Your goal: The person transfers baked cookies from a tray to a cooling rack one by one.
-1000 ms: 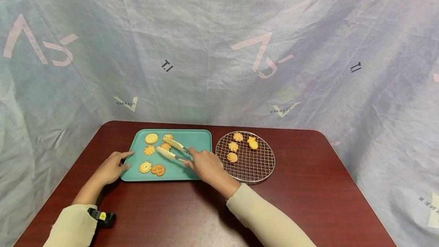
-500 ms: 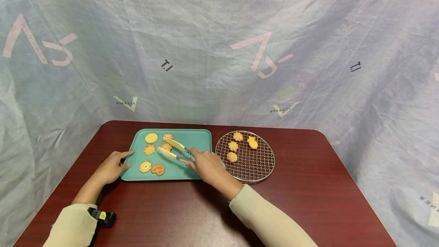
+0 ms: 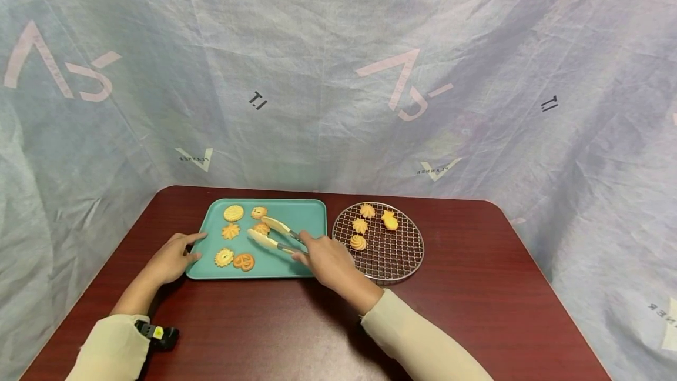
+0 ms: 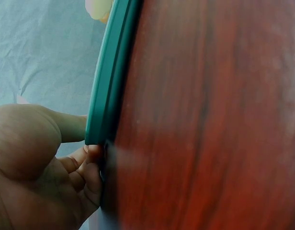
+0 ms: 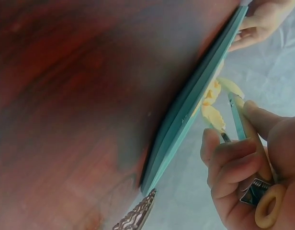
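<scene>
My right hand (image 3: 329, 258) grips a pair of tongs (image 3: 275, 225) with cream tips and a ring at the handle end, seen in the right wrist view. The tong tips sit on either side of a flower-shaped cookie (image 3: 261, 228), over the teal tray (image 3: 296, 216); whether it is off the tray I cannot tell. My left hand (image 3: 170, 258) holds the tray's left edge, the thumb and fingers around its near corner in the left wrist view. Also on the tray are a round cookie (image 3: 233, 213), a pretzel (image 3: 244, 261) and several fluted cookies (image 3: 230, 231).
To the tray's right stands a round wire rack (image 3: 391, 257). Swirled cookies (image 3: 358, 243) and a yellow pineapple-shaped cookie (image 3: 389, 220) lie on it. The dark red table (image 3: 238, 328) extends in front, and a grey cloth (image 3: 317, 75) hangs behind.
My right hand and the tongs have shifted slightly right and toward me. The flower-shaped cookie between the tips has shifted with them, apart from the cookie behind. My left hand stays put.
</scene>
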Demonstrator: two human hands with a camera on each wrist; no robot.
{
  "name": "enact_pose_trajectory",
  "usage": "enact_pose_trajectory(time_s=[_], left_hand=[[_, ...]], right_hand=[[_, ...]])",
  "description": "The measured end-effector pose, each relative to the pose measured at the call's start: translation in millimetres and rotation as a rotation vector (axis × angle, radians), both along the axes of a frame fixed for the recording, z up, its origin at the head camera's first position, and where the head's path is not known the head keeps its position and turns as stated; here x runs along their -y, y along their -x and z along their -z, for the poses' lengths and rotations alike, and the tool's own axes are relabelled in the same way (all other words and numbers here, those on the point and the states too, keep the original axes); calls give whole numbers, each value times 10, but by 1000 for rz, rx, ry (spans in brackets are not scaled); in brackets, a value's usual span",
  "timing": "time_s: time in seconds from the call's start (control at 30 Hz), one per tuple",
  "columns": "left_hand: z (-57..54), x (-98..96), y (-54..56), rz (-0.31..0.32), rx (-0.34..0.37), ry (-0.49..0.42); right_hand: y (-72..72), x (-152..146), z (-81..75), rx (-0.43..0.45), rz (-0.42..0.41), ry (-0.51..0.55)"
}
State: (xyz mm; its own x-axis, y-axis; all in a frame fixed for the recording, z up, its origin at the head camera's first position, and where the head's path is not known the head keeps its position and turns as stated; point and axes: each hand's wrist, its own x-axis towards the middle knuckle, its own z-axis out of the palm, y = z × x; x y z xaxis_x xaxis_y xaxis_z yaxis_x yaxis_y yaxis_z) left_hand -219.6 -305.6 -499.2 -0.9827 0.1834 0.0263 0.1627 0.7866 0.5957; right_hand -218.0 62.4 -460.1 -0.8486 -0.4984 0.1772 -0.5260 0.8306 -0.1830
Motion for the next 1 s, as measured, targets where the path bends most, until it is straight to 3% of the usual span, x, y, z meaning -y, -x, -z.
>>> enact_pose_trajectory(time_s=[1.0], left_hand=[[23,9,1,-5,8,-15]], right_hand=[[-167,-417,-13,-67,-26,86]])
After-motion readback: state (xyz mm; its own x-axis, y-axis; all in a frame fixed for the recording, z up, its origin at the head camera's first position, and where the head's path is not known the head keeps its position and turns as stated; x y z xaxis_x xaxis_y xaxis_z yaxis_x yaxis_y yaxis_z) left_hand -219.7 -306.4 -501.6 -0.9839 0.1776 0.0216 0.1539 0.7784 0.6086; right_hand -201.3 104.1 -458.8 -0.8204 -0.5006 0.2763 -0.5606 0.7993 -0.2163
